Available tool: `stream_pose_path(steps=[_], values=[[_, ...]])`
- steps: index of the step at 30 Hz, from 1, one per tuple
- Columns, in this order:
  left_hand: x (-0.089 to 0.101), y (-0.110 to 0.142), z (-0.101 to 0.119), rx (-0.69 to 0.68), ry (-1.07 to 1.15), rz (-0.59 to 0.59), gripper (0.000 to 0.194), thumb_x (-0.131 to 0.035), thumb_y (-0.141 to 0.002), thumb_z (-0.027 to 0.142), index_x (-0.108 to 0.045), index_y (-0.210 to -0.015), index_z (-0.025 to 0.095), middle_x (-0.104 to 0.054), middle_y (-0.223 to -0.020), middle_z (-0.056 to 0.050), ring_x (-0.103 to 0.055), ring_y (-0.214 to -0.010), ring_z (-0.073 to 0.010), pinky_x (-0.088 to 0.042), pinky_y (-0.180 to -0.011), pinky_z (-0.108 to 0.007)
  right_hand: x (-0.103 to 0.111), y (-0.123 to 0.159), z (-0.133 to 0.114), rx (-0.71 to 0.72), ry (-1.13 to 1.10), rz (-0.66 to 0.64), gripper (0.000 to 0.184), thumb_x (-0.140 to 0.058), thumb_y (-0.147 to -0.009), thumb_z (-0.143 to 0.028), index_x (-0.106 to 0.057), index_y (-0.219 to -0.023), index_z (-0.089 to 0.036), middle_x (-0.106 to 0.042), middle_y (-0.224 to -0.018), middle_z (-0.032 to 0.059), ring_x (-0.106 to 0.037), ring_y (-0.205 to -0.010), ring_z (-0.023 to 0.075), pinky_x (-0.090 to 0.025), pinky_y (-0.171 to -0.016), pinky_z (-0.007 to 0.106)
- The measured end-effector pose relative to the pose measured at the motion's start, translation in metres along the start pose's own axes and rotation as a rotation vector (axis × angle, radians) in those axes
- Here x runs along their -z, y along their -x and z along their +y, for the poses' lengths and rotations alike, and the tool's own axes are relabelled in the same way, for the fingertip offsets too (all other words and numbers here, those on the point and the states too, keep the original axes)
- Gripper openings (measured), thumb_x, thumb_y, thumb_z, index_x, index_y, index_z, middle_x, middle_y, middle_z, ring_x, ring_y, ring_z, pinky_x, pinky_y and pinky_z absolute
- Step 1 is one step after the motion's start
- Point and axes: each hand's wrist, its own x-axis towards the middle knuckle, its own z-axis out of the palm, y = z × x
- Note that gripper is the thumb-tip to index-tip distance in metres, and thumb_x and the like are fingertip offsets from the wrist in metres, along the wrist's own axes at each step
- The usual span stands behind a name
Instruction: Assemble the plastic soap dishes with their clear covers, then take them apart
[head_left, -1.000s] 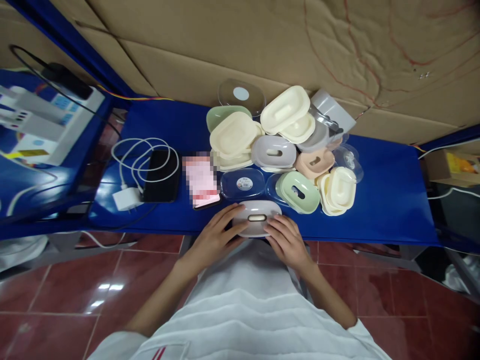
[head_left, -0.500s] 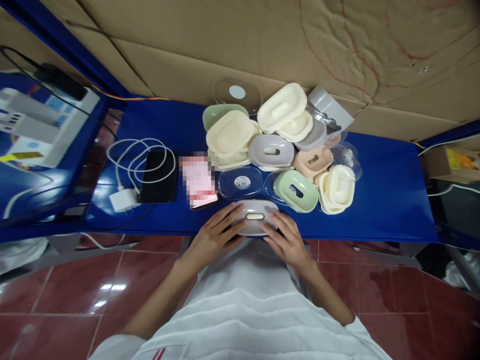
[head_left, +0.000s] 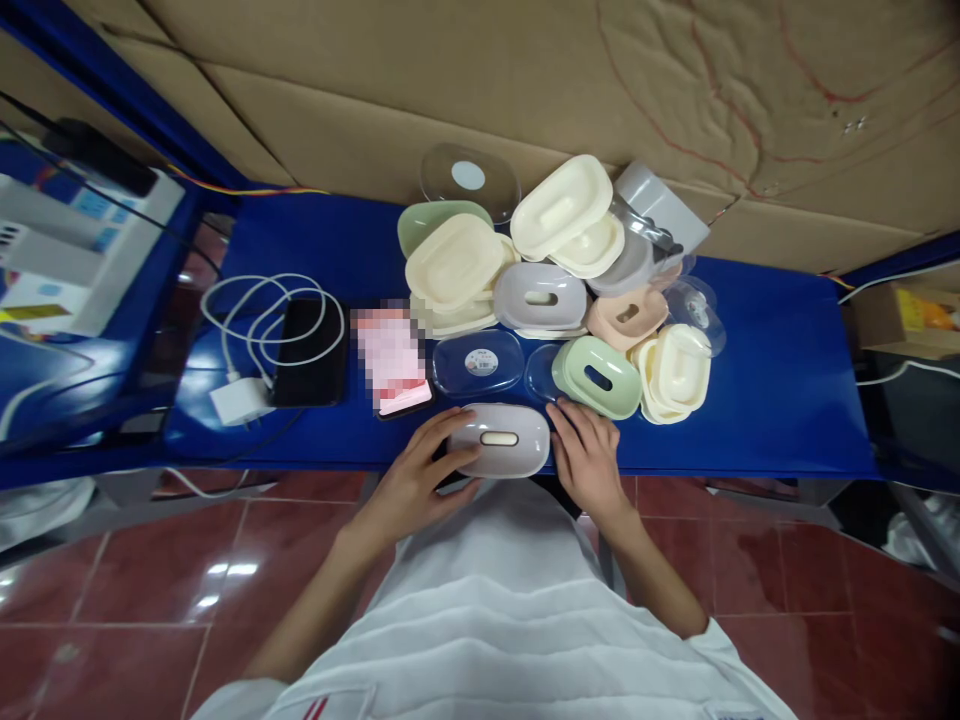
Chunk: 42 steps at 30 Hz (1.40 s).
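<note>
A grey oval soap dish (head_left: 527, 456) with a cream piece showing through its centre slot lies at the table's front edge. My left hand (head_left: 421, 468) grips its left end, fingers over the rim and thumb at the near side. Just off the dish's right end is my right hand (head_left: 589, 455), holding nothing, its fingers slightly apart and pointing at the pile. Nearest to those fingertips is a green slotted dish (head_left: 624, 388), partly over a clear lid (head_left: 541, 372). Another clear lid (head_left: 478, 364) with a round label lies behind the grey dish.
Cream trays (head_left: 454, 262), a second grey slotted dish (head_left: 541, 298), a peach dish (head_left: 628, 315) and small cream dishes (head_left: 684, 368) are heaped behind. To the left lie a lit phone (head_left: 394, 360), a black phone (head_left: 311, 375) and a white charger (head_left: 238, 400) with coiled cable.
My right hand has let go of the grey dish and shifted slightly right. The dish appears a little further left and nearer, with my left hand still on it.
</note>
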Motion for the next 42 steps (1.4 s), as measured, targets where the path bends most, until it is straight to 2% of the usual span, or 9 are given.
stream_pose_path(steps=[5, 11, 17, 20, 23, 30, 33, 37, 42], values=[[0.010, 0.009, 0.000, 0.042, -0.027, -0.004, 0.036, -0.079, -0.099, 0.018, -0.068, -0.132, 0.025, -0.057, -0.157, -0.015, -0.052, -0.154, -0.0381, -0.057, -0.120, -0.061, 0.003, 0.000, 0.004, 0.043, -0.009, 0.057, 0.049, -0.059, -0.109, -0.017, -0.059, -0.156, -0.028, -0.075, -0.123, 0.0090, -0.068, -0.110, 0.0225, -0.042, -0.101, 0.039], [0.012, 0.021, 0.002, 0.102, -0.026, -0.021, 0.033, -0.076, -0.100, 0.020, -0.068, -0.131, 0.024, -0.044, -0.170, -0.016, -0.051, -0.156, -0.0390, -0.058, -0.120, -0.058, 0.002, 0.006, -0.001, -0.047, 0.054, 0.055, 0.062, -0.063, -0.109, -0.027, -0.047, -0.168, -0.027, -0.067, -0.148, 0.0146, -0.059, -0.136, 0.0311, -0.035, -0.117, 0.047], [0.017, 0.024, 0.002, 0.139, -0.009, -0.048, 0.032, -0.075, -0.102, 0.022, -0.068, -0.133, 0.024, -0.035, -0.178, -0.016, -0.051, -0.158, -0.0382, -0.058, -0.122, -0.054, 0.012, 0.024, 0.018, 0.034, 0.100, 0.067, 0.069, -0.071, -0.106, -0.034, -0.045, -0.170, -0.028, -0.071, -0.122, 0.0115, -0.063, -0.115, 0.0273, -0.041, -0.111, 0.045], [0.020, 0.021, 0.001, 0.126, -0.004, -0.071, 0.031, -0.074, -0.104, 0.023, -0.067, -0.134, 0.024, -0.036, -0.178, -0.015, -0.047, -0.160, -0.0372, -0.054, -0.126, -0.055, 0.020, 0.027, 0.030, -0.001, 0.153, 0.075, 0.070, -0.077, -0.102, -0.042, -0.051, -0.166, -0.028, -0.069, -0.130, 0.0147, -0.061, -0.123, 0.0316, -0.042, -0.113, 0.050], [0.021, 0.019, 0.002, 0.130, -0.020, -0.076, 0.038, -0.073, -0.105, 0.026, -0.064, -0.142, 0.025, -0.040, -0.176, -0.015, -0.049, -0.159, -0.0358, -0.054, -0.126, -0.054, 0.023, 0.026, 0.032, -0.006, 0.065, 0.074, 0.062, -0.073, -0.105, -0.037, -0.054, -0.163, -0.031, -0.068, -0.136, 0.0139, -0.062, -0.131, 0.0325, -0.041, -0.120, 0.056], [-0.001, 0.004, 0.006, 0.197, 0.054, -0.088, 0.078, -0.076, -0.105, 0.036, -0.034, -0.171, 0.032, -0.047, -0.171, -0.017, -0.053, -0.156, -0.0344, -0.055, -0.124, -0.056, 0.015, 0.022, 0.005, 0.046, -0.299, 0.196, 0.049, -0.058, -0.111, -0.030, -0.059, -0.159, -0.033, -0.071, -0.132, 0.0098, -0.069, -0.125, 0.0273, -0.052, -0.119, 0.055], [-0.015, -0.009, 0.004, 0.182, 0.115, -0.086, 0.093, -0.081, -0.102, 0.038, -0.024, -0.175, 0.036, -0.047, -0.172, -0.016, -0.052, -0.158, -0.0348, -0.053, -0.125, -0.057, 0.008, 0.015, -0.010, 0.112, -0.268, 0.132, 0.037, -0.064, -0.109, -0.031, -0.071, -0.145, -0.036, -0.072, -0.135, 0.0073, -0.068, -0.132, 0.0268, -0.045, -0.126, 0.058], [-0.022, -0.020, 0.000, 0.169, 0.149, -0.099, 0.099, -0.085, -0.098, 0.039, -0.024, -0.176, 0.036, -0.050, -0.169, -0.015, -0.053, -0.156, -0.0354, -0.052, -0.126, -0.057, 0.006, 0.005, -0.015, 0.185, -0.192, 0.053, 0.031, -0.074, -0.104, -0.034, -0.077, -0.135, -0.033, -0.069, -0.147, 0.0080, -0.056, -0.151, 0.0298, -0.035, -0.133, 0.062], [-0.018, -0.021, -0.004, 0.128, 0.152, -0.089, 0.090, -0.085, -0.097, 0.038, -0.035, -0.172, 0.039, -0.051, -0.166, -0.014, -0.057, -0.152, -0.0342, -0.055, -0.124, -0.054, 0.010, 0.000, -0.011, 0.300, -0.117, 0.055, 0.035, -0.077, -0.103, -0.028, -0.075, -0.138, -0.035, -0.074, -0.143, 0.0051, -0.058, -0.149, 0.0250, -0.034, -0.136, 0.061]])
